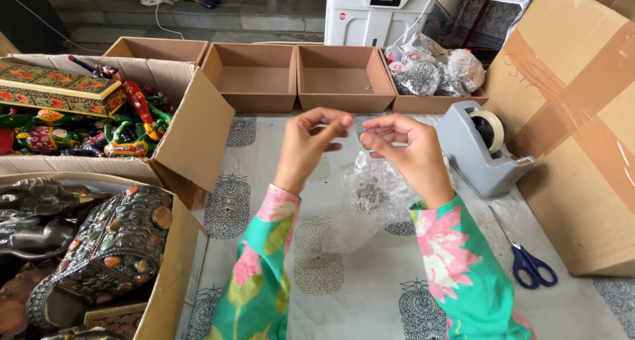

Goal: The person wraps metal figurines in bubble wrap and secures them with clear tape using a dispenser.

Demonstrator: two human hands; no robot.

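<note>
Both of my hands are raised over a patterned white cloth [370, 300]. My left hand [309, 141] and my right hand [405, 149] pinch a nearly invisible strip of clear tape [359, 129] between their fingertips. Below my right hand lies a small dark metal item wrapped in clear bubble wrap [372, 193]. A grey tape dispenser [477, 149] with a roll of tape stands just right of my right hand.
Cardboard trays line the back: two with nothing in them [254, 75] [342, 75], one holding wrapped bundles [433, 72]. Left boxes hold painted wooden figures [112, 125] and a jewelled metal piece [112, 244]. Blue-handled scissors [529, 264] lie right, beside a large cardboard box [575, 128].
</note>
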